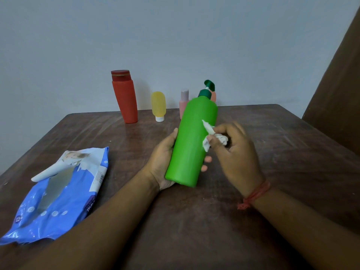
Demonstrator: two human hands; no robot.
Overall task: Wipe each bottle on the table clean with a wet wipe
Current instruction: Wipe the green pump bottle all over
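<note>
My left hand grips the lower part of a tall green pump bottle, held tilted above the middle of the brown table. My right hand pinches a crumpled white wet wipe against the bottle's right side. At the back of the table stand a red bottle, a small yellow tube on its white cap, and a pink bottle partly hidden behind the green one. A peach-coloured bottle peeks out behind the pump.
A blue wet-wipe pack lies at the front left of the table with its flap peeled open. A pale wall runs behind the table. A dark brown surface rises at the right edge.
</note>
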